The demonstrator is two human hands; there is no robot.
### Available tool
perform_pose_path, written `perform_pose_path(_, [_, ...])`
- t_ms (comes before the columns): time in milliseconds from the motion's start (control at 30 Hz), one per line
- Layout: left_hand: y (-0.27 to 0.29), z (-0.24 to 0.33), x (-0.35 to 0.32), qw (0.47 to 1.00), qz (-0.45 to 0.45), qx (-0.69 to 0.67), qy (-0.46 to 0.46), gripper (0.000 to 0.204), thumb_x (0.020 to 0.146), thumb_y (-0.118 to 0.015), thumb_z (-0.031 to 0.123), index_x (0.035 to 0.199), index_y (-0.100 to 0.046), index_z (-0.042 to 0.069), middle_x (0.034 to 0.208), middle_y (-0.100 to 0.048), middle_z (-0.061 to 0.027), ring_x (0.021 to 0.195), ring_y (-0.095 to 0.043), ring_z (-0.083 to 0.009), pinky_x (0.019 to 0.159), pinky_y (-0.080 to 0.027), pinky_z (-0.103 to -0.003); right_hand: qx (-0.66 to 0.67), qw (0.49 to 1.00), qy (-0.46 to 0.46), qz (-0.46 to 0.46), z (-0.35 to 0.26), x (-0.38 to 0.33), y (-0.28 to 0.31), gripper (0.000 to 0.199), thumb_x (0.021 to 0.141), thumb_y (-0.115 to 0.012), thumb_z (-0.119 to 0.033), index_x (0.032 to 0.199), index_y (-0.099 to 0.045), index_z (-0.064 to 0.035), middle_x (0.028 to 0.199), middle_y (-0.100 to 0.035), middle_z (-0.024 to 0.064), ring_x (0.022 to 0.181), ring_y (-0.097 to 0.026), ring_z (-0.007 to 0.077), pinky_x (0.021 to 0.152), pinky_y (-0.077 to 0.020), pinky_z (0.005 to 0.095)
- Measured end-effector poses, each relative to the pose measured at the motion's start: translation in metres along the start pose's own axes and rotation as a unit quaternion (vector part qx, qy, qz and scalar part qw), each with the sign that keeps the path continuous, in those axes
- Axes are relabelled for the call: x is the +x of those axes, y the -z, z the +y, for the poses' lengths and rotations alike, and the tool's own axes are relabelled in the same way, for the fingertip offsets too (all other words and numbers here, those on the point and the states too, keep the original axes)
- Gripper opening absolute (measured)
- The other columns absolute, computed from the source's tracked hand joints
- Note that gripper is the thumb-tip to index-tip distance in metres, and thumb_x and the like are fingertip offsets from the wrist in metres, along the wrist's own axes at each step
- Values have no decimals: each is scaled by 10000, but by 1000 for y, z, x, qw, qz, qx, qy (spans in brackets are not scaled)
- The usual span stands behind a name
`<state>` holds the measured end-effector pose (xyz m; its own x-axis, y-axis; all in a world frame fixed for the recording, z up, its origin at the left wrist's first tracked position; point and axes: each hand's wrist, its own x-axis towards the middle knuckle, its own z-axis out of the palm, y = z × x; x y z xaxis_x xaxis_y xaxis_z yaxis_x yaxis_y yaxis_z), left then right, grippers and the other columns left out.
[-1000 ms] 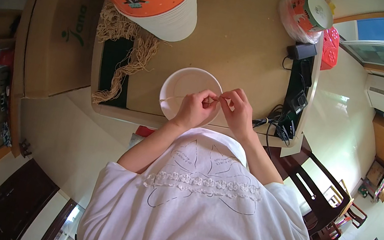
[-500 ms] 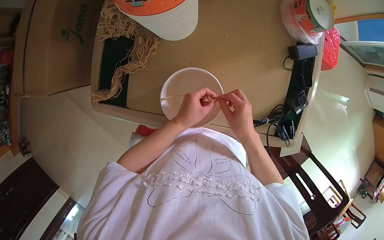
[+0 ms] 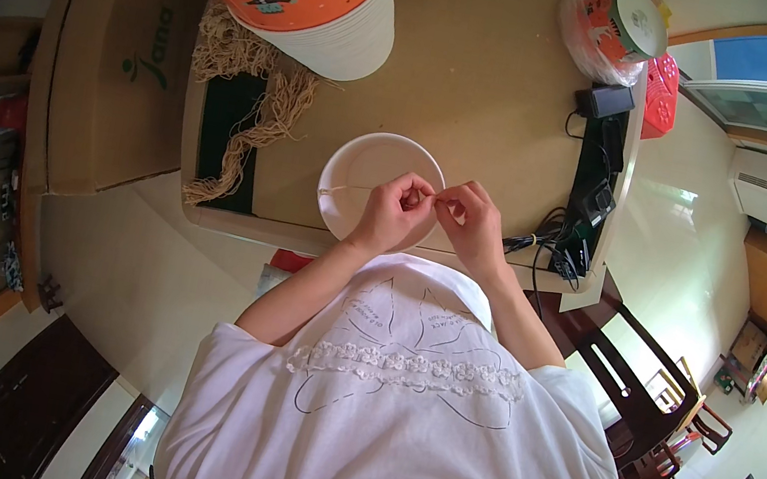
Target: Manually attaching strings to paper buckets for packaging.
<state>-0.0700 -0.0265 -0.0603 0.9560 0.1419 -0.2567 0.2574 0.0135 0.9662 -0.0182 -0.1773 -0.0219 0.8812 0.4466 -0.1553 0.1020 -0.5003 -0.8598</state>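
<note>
A white paper bucket [image 3: 349, 155] stands at the near edge of the table, its open top facing up. My left hand [image 3: 392, 215] and my right hand [image 3: 469, 224] meet over its right half, fingertips pinched close together. From the bucket's left rim a thin tan string [image 3: 348, 191] runs across to my left fingers, and a little of it shows between the two hands. Both hands are closed on the string; its exact end is hidden by the fingers. To the left lies a loose bundle of tan strings [image 3: 241, 160].
Nested paper buckets [image 3: 340, 45] with an orange and green print stand at the far left. A wrapped pack of smaller printed cups [image 3: 604, 43] sits far right. Black adapters and cables [image 3: 569, 220] line the right edge. A cardboard box [image 3: 115, 83] stands left of the table.
Very little differs. The bucket sits a touch further left in view, and my hands stay pinched together over it with the string.
</note>
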Motion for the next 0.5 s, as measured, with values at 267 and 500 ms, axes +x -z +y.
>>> perform_pose_path(267, [4,-3,0,992,-14,-94,86,99,886,-635,69,951,-679,9,741,-628,37,635,-515,-9,572,-433,-194,61,997,-32,19,6,0,-4,83,806,-675,-16,874,-626,-12,814,-578,56,671,-538,120,603,-443,238])
perform_pose_path(500, [4,-5,-1,999,-3,-19,45,87,848,-664,51,917,-700,12,658,-590,58,593,-458,-5,528,-380,-192,56,998,-28,16,5,-1,-4,86,804,-670,-8,877,-624,-14,811,-576,51,666,-532,116,599,-440,236])
